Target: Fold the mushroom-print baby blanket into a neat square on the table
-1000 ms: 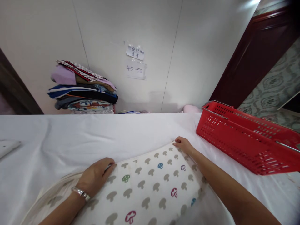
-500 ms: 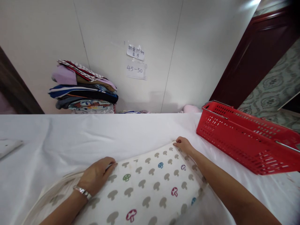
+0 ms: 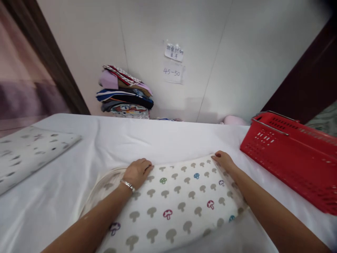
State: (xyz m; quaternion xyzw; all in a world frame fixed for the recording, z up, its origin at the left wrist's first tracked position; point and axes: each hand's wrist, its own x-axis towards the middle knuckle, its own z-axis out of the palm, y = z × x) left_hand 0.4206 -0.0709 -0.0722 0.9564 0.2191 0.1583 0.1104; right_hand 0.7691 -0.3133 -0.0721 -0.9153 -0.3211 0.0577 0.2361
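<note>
A white cloth [image 3: 177, 200] printed with grey and coloured mushrooms lies folded in layers on the white-covered table. At its far right corner, my right hand [image 3: 223, 160] pinches the edge between thumb and fingers. My left hand [image 3: 138, 172], with a silver bracelet at the wrist, grips the far edge further left, its fingertips bent over the fabric. To the left of that hand, loose layers of the cloth curve round in a bulge. The near edge of the cloth runs partly out of view.
On the left of the table [image 3: 126, 130] lies another folded white cloth [image 3: 34, 151] with a dark print. A red plastic basket [image 3: 286, 158] stands on the right. Behind the table, a pile of folded fabrics [image 3: 125, 93] rises against the wall, which bears paper signs [image 3: 173, 63].
My view has turned to the left, showing more of the other folded cloth and a curtain. Both hands keep their hold on the mushroom cloth.
</note>
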